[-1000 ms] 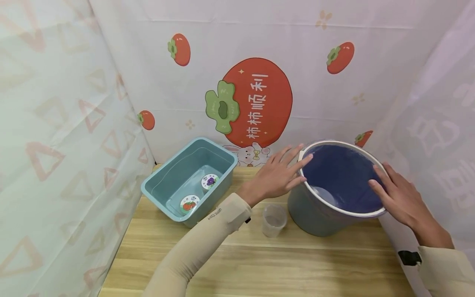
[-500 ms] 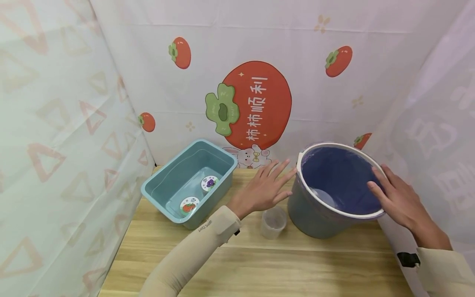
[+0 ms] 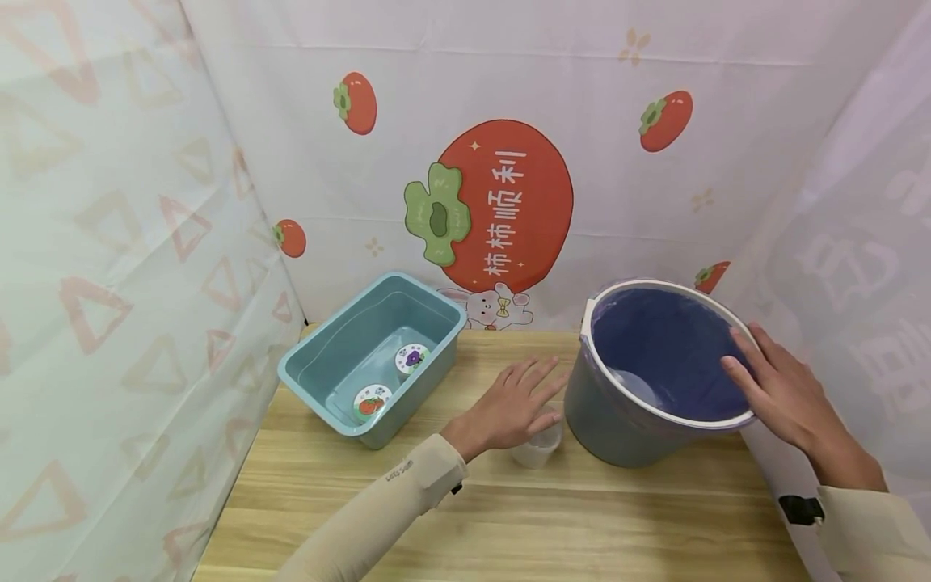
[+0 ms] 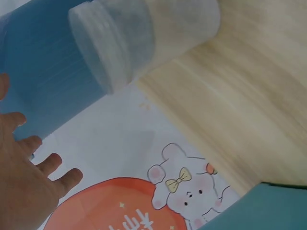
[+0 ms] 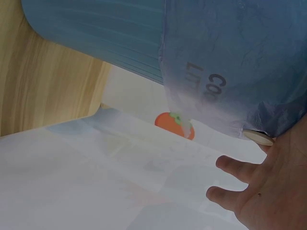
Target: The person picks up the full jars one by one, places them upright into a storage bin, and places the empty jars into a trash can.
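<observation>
A blue trash bin [image 3: 618,420] with a white rim stands at the right of the table; a thin purplish plastic liner [image 4: 2,28] shows at its lip and hangs over its outside [image 5: 206,57]. On the bin's right rim rests my right hand [image 3: 785,396], its fingers extended. My left hand [image 3: 502,408], fingers straight and spread, is over a small translucent plastic cup [image 3: 537,453] and partly covers it in the head view. The left wrist view shows this cup [image 4: 144,38] apart from the fingers, in front of the bin.
At the left sits a teal rectangular basin [image 3: 364,323] with two round labelled lids inside, one tomato-printed [image 3: 371,402], one purple-printed [image 3: 412,358]. Printed white cloth [image 3: 604,178] walls the wooden table [image 3: 509,525] at the back and both sides.
My left hand has left the bin's left rim and moved down and left toward the cup. My right hand stays on the right rim.
</observation>
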Demonstrator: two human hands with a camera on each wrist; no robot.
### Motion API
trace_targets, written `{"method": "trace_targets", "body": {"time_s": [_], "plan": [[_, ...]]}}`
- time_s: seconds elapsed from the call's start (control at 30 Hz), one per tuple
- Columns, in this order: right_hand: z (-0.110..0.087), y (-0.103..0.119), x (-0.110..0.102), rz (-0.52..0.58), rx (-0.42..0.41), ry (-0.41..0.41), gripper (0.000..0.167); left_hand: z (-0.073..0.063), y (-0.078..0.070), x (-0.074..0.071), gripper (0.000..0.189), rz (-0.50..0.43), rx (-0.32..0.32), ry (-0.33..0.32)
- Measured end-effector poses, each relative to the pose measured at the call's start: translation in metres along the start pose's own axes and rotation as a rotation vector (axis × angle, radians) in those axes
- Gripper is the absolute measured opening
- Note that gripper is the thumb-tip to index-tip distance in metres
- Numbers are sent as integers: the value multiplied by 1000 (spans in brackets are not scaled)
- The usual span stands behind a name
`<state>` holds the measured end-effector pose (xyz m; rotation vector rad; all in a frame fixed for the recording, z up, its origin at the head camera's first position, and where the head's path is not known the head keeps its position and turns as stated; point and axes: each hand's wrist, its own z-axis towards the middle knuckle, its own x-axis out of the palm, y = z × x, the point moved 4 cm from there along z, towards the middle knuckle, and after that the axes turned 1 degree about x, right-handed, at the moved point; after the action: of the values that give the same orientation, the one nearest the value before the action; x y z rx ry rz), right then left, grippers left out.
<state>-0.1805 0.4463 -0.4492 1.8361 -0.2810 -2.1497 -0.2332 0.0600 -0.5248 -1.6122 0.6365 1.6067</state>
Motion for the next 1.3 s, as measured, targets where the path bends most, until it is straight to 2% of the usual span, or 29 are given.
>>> {"method": "trace_targets", "body": {"time_s": [0.4,0.53,0.67,0.8,1.1,1.3], "plan": [[1,-2,0,5,-6,0,67,-19,-3,37,69,0,21,41],[1,-2,0,3,-6,4,67,-23,-4,46,67,9,30,34],[0,-3,-1,-2,-2,6,67,-26,-4,52,66,49,42,19],[0,-2,-1,-4,2,8,67,-29,-4,57,68,71,44,38],[0,-1,-2,0,3,4,67,-31,0,68,70,26,47,65],[-1,0,0,0,2,11,67,-35,0,73,73,26,50,53]]}}
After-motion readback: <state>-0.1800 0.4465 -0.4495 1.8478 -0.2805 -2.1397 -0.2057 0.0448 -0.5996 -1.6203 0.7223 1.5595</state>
